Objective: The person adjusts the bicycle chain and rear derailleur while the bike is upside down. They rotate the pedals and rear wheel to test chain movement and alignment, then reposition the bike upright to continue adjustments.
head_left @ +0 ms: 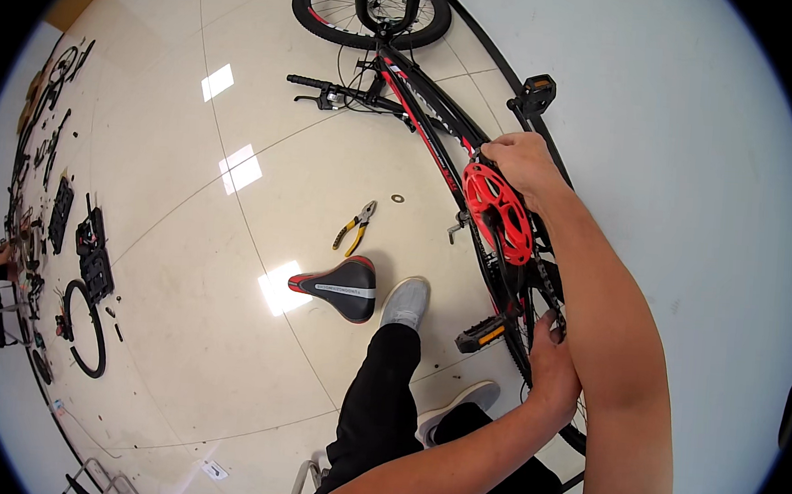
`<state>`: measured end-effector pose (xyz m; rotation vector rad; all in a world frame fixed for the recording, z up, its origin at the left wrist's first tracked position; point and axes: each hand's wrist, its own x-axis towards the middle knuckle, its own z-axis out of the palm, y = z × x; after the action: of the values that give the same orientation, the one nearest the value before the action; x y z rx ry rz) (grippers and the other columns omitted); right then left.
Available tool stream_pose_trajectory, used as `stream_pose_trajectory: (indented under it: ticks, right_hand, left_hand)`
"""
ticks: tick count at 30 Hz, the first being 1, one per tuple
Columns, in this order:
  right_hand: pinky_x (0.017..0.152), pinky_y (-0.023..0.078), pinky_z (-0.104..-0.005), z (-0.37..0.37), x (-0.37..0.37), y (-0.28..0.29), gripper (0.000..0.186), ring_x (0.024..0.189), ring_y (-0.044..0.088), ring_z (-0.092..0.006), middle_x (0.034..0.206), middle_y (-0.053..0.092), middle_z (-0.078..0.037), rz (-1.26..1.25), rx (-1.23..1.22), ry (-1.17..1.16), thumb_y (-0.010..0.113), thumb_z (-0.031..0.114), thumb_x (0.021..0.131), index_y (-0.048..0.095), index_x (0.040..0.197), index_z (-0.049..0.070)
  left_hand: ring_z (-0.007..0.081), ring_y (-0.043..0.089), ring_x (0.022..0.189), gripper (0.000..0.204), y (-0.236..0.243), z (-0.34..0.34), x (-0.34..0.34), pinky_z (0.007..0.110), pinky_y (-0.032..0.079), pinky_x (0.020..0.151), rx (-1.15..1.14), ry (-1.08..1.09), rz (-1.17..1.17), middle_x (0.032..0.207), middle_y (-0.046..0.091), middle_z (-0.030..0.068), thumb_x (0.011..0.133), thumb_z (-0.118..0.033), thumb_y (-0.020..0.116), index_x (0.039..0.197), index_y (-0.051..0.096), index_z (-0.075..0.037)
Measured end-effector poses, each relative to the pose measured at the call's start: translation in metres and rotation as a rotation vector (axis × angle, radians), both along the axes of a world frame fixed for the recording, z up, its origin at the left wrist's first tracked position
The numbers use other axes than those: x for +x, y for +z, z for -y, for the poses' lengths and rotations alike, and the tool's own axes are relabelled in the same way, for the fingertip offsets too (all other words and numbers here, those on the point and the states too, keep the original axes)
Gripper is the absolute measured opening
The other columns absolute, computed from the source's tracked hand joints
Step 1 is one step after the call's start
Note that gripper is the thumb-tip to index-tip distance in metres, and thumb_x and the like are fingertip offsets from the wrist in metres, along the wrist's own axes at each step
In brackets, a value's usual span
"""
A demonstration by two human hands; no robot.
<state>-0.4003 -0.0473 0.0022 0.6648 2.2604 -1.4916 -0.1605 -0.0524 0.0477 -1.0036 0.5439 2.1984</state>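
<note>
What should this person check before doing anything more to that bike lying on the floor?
1. Right hand has a firm hold at the red chainring: ok, it rests on its top edge.
2. Left hand is placed at the rear wheel and chain: ok, but the fingers are hidden.
3. Chain seated on the teeth: cannot tell.
4. Pliers within reach: ok, they lie on the floor beyond the saddle.
5. Loose saddle clear of the feet: not ok, it lies right beside the grey shoe.
</note>
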Motion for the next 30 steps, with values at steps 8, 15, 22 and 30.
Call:
stream_pose_trajectory:
  ticks: [8,15,22,30]
  right_hand:
    - [0.069,0.058,-0.0348,-0.008,0.006,0.002,0.027,0.076,0.068,-0.0182,0.091,0.073,-0.014,0.014,0.083,0.109,0.067,0.011,0.096,0.072,0.111,-0.012]
    - [0.070,0.057,-0.0330,-0.011,0.013,0.002,0.027,0.076,0.068,-0.0178,0.089,0.074,-0.014,-0.066,0.156,0.138,0.068,0.012,0.094,0.074,0.105,-0.012]
    - [0.071,0.055,-0.0328,-0.020,0.027,0.005,0.027,0.074,0.067,-0.0164,0.085,0.074,-0.013,-0.127,0.198,0.148,0.069,0.014,0.093,0.075,0.102,-0.011]
    - [0.076,0.055,-0.0380,-0.027,0.066,0.006,0.028,0.076,0.072,-0.0279,0.084,0.075,-0.022,-0.355,0.319,0.098,0.069,0.021,0.093,0.076,0.100,-0.005]
  left_hand:
    - [0.0250,0.061,0.121,0.075,0.000,0.000,0.004,0.034,0.053,0.097,0.003,-0.030,-0.021,0.145,0.052,0.0229,0.104,-0.019,0.062,0.162,0.019,0.002]
    - [0.0252,0.059,0.125,0.076,0.000,-0.004,0.009,0.034,0.052,0.099,-0.052,-0.092,-0.032,0.145,0.052,0.0235,0.102,-0.020,0.065,0.161,0.023,0.002]
    - [0.0237,0.065,0.113,0.074,-0.009,-0.009,0.017,0.035,0.056,0.089,-0.070,-0.138,-0.050,0.133,0.059,0.0184,0.102,-0.019,0.065,0.160,0.024,0.000]
    - [0.0269,0.064,0.116,0.091,-0.006,-0.007,0.025,0.038,0.057,0.090,0.012,-0.100,-0.032,0.136,0.058,0.0228,0.095,-0.022,0.074,0.162,0.016,0.001]
